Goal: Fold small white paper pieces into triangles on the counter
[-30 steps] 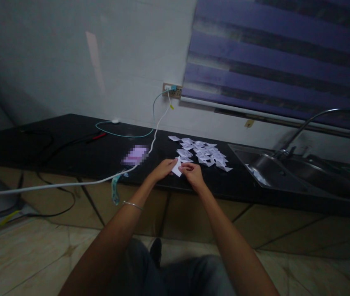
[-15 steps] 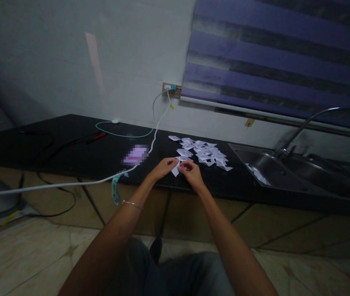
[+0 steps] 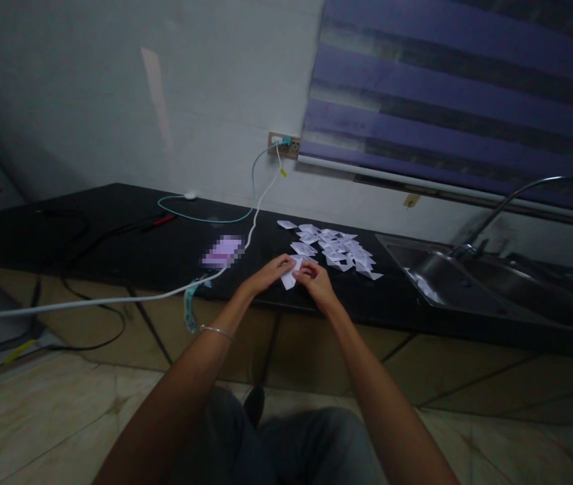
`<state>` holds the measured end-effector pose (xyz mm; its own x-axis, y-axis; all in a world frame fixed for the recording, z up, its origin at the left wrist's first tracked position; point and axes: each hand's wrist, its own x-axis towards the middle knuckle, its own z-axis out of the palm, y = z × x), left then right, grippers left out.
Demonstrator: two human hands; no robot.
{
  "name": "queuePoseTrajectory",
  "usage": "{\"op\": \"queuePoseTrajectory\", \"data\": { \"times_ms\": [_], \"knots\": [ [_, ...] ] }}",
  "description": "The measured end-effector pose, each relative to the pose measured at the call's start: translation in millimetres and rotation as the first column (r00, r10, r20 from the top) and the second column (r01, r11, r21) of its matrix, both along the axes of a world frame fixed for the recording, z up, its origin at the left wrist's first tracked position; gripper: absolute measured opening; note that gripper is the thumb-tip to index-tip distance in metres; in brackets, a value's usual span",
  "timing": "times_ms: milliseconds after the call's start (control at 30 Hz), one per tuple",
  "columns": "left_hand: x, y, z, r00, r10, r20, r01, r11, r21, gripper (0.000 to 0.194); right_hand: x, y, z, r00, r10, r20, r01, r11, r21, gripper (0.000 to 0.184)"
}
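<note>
A small folded white paper is held between my two hands near the front edge of the black countertop. My left hand pinches it from the left side. My right hand grips its right side with thumb and curled fingers. The paper's lower corner points toward me; its upper part is partly covered by the fingers. Just beyond the hands lies a loose pile of folded white paper pieces, pointed in shape. One separate piece sits at the pile's far left.
A metal sink with a curved faucet is set into the counter at right. To the left, a white cable crosses the counter near a blurred pinkish phone-like object with a teal strap. A wall outlet holds plugs.
The fingers have shifted slightly on the paper, and more of its face shows between them. The view has tilted a little; the pile lies as before.
</note>
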<state>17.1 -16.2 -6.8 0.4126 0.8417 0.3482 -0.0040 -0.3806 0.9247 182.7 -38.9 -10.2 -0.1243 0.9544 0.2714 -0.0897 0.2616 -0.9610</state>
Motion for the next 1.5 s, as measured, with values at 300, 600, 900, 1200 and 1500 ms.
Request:
{"op": "queuePoseTrajectory", "data": {
  "times_ms": [300,600,900,1200,1500],
  "knots": [
    [-9,5,-1.2,0.997,0.016,0.074,-0.009,0.995,-0.101,0.036,2,1,1.2,0.999,-0.004,0.048,0.003,1.000,0.008,0.022],
    [-9,-6,8.7,0.992,-0.122,-0.041,0.117,0.988,-0.104,0.038,3,3,-0.2,0.986,-0.163,0.026,0.162,0.986,0.046,0.029],
    [-2,-11,8.0,0.960,-0.092,-0.265,0.098,0.995,0.010,0.049,3,10,-9.7,0.958,-0.286,-0.033,0.287,0.958,0.015,0.045],
    [0,-1,-5.3,0.943,0.223,-0.246,-0.187,0.969,0.162,0.043,3,15,-19.0,0.878,-0.386,0.285,0.300,0.905,0.302,0.035],
    [2,3,-7.8,0.917,0.261,-0.304,-0.219,0.962,0.165,0.037,-1,13,-22.5,0.871,-0.330,0.365,0.183,0.905,0.383,0.040]
  ]
}}
